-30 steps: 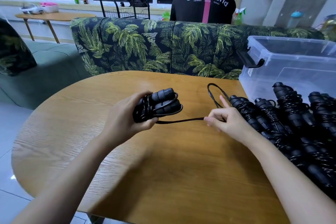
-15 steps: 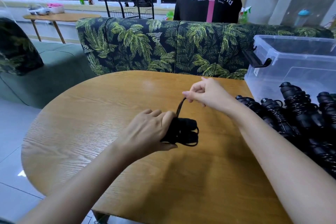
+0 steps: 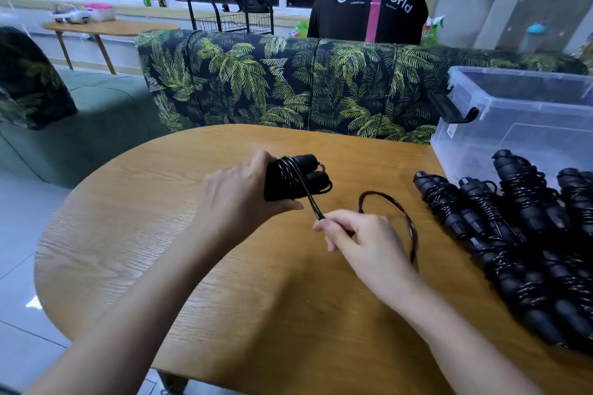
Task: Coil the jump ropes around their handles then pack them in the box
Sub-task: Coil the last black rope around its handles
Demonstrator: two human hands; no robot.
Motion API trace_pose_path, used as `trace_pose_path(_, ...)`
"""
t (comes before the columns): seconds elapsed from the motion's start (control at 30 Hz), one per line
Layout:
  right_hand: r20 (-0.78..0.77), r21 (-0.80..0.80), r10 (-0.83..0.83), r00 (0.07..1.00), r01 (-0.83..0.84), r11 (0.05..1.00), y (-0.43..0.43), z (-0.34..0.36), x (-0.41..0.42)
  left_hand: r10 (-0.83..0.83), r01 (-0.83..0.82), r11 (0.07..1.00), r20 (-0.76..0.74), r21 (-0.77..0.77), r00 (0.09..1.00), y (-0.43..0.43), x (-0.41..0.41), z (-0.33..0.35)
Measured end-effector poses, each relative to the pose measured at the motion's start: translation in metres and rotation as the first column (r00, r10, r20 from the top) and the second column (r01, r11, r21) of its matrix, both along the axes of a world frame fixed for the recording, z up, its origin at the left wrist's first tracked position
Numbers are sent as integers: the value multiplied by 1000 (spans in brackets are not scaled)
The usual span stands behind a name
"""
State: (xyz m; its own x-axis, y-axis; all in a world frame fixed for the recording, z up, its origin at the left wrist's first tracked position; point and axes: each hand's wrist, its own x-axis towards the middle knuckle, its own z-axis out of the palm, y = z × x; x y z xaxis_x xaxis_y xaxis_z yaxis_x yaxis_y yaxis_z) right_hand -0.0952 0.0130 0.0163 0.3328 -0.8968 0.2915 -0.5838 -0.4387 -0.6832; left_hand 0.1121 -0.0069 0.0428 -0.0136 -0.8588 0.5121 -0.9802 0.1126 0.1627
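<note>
Left hand (image 3: 237,192) grips handles (image 3: 305,160), knuckles up; right hand (image 3: 362,240) pinches rope (image 3: 306,194) between fingers (image 3: 340,218).

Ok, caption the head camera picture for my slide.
Left hand holds two jump rope handles while the right hand pinches the loose rope; coiled ropes and a clear box wait alongside.

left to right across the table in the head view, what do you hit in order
left hand gripping the handles → right hand pinching the rope → pile of coiled jump ropes
</note>
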Motion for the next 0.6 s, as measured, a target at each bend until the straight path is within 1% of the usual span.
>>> trace_pose_path(0.07,67,79,16,998,-21,997,-2,-1,4,-18,25,999,-156,41,988,-1,2,0)
trace_pose_path(0.17,194,184,1,981,-37,982,-8,1,11,-59,90,994,-388,63,920,2,5,1)
trace_pose_path(0.2,234,213,-17,972,-35,977,-11,3,13,-85,135,988,-471,75,878,3,5,1)
trace_pose_path(0.27,275,257,-61,960,-13,966,-17,6,17,-158,266,961,-644,72,748,5,5,1)
trace_pose_path(0.3,279,275,-84,957,4,961,-19,7,18,-179,319,945,-701,73,690,5,4,1)
trace_pose_path(0.37,281,284,-136,950,53,957,-23,7,19,-189,383,920,-756,87,626,7,3,2)
trace_pose_path(0.4,276,267,-165,947,89,960,-24,7,19,-190,402,911,-768,95,611,9,1,3)
trace_pose_path(0.47,232,156,-242,942,209,965,-26,6,18,-199,439,893,-783,104,590,11,0,5)
trace_pose_path(0.53,207,-42,-313,927,328,944,-28,5,16,-206,475,873,-797,113,568,11,-1,9)
trace_pose_path(0.6,223,-263,-284,933,338,904,-32,10,13,-203,501,856,-809,126,552,10,-3,14)
